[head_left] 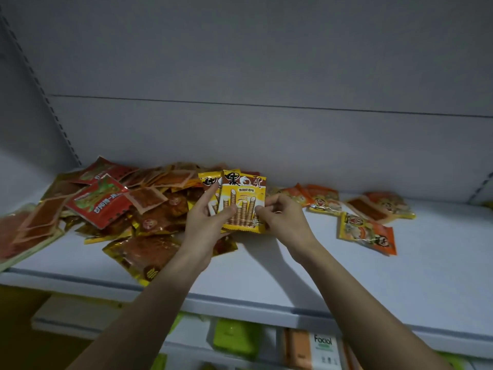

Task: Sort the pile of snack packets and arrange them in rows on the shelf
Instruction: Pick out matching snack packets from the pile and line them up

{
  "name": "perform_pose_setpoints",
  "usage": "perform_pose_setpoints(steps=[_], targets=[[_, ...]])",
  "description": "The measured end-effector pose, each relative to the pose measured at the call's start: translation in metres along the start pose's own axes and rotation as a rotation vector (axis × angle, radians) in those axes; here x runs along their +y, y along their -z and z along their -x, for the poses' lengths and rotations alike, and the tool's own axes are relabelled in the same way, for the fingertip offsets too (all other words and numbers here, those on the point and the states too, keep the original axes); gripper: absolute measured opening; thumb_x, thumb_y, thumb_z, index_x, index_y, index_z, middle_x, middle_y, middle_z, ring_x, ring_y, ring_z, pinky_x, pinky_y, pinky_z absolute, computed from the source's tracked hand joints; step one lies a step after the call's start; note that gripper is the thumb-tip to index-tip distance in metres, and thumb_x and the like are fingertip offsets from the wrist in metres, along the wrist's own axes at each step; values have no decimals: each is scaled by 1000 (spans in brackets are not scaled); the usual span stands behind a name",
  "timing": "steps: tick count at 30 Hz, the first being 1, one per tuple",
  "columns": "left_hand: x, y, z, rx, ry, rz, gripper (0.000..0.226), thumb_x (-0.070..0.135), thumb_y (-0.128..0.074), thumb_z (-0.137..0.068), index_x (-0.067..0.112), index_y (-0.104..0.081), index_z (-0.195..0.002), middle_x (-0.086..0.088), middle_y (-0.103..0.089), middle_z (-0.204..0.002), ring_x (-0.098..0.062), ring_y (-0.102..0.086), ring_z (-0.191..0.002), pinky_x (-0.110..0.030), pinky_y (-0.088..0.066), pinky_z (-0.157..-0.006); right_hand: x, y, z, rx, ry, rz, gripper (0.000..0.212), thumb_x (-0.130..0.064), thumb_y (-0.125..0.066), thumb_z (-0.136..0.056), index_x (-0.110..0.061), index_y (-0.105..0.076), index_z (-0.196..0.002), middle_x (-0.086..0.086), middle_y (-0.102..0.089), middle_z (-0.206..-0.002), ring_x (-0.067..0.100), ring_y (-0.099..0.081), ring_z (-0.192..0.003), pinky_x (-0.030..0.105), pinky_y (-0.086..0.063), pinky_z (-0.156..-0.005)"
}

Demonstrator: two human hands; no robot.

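Holding yellow wafer pkts (244, 201) w/ both hands: left hand (206, 221) gripping, right hand (282, 220) pinching edge | pile (120, 206) at 9 o'clock mostly unsorted | orange pkts (368, 217) at 3 o'clock lying loose, no rows yet

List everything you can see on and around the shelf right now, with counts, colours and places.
yellow wafer-roll packets: two, yellow and brown, held upright mid-shelf
mixed packet pile: many, red, gold, brown, shelf left
orange cartoon-face packets: several, orange and yellow, loose on shelf right
shelf: one, white, across the middle
lower-shelf goods: several, green, orange, white, below
left hand: grips the packets' left side
right hand: pinches the front packet's right edge
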State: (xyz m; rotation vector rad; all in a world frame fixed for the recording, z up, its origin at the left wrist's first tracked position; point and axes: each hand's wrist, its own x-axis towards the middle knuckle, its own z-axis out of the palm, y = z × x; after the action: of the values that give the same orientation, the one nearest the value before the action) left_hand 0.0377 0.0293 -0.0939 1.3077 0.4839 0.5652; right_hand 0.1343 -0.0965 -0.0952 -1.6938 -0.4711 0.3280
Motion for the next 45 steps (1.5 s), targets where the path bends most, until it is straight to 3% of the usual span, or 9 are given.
perform_pose_setpoints(steps=[12, 17, 20, 24, 27, 30, 34, 39, 45], targets=[[-15, -42, -17, -172, 3, 26, 63, 2, -72, -89, 50, -60, -129, 4, -65, -133, -16, -66, -116, -39, -58, -93, 17, 76, -27, 126, -86, 178, 19, -19, -50, -103, -5, -61, -96, 12, -66, -88, 20, -61, -68, 31, -50, -58], [1, -15, -35, -83, -89, 16, 63, 5, -72, -90, 45, -56, -137, 7, -63, -134, -8, -62, -119, -26, -58, -87, 19, 49, -50, 99, 47, 361, 8, -11, -57, -97, -14, -63, -92, 6, -68, -91, 21, -64, -77, 29, -50, -59], [8, 16, -52, 59, -122, -20, 62, 14, -75, -89, 57, -56, -130, 8, -45, -152, -12, -43, -139, -44, -46, -109, 15, 20, -57, -72, 265, 568, 19, -23, -64, -95, -20, -67, -113, -3, -65, -108, 14, -62, -92, 16, -44, -68], [23, 66, -61, 217, -147, 30, 65, 9, -69, -94, 44, -49, -144, 10, -44, -146, -10, -49, -129, -40, -51, -98, 21, -15, -64, -419, 450, 962, 45, -41, -55, -96, -29, -55, -139, -6, -53, -140, 20, -44, -126, 35, -37, -102], [27, 110, -63, 301, -176, 53, 66, 6, -67, -94, 38, -47, -147, 12, -54, -129, -11, -60, -115, -42, -54, -97, 22, -10, -67, -488, 396, 1069, 42, -35, -58, -94, -33, -56, -136, -9, -53, -140, 20, -44, -125, 39, -40, -103], [21, 144, -63, 359, -196, 1, 62, 18, -77, -87, 52, -56, -134, 3, -43, -153, -27, -49, -136, -55, -49, -102, 10, 2, -67, -566, 296, 1074, 36, -18, -59, -89, -34, -65, -121, -7, -63, -123, 19, -57, -111, 39, -50, -91], [9, 163, -61, 456, -255, -111, 60, 27, -79, -84, 49, -57, -134, -2, -49, -151, -31, -47, -138, -58, -46, -105, -22, -17, -77, -362, 338, 1088, 25, -21, -51, -96, -27, -72, -107, -2, -71, -107, 23, -66, -93, 36, -54, -74], [4, 164, -59, 547, -238, -192, 62, 19, -73, -91, 35, -49, -146, -2, -46, -153, -27, -44, -140, -53, -47, -106, -46, -70, -101, -257, 359, 810, 25, -12, -53, -96, -9, -68, -116, 9, -68, -116, 28, -62, -105, 30, -44, -75], [-7, 181, -57, 547, -189, -118, 63, 20, -73, -90, 45, -50, -143, 0, -44, -155, -26, -49, -136, -48, -50, -100, -28, -109, -134, -275, 349, 962, 65, -44, -61, -92, -22, -39, -149, 11, -39, -152, 37, -33, -139, 47, -38, -109]])
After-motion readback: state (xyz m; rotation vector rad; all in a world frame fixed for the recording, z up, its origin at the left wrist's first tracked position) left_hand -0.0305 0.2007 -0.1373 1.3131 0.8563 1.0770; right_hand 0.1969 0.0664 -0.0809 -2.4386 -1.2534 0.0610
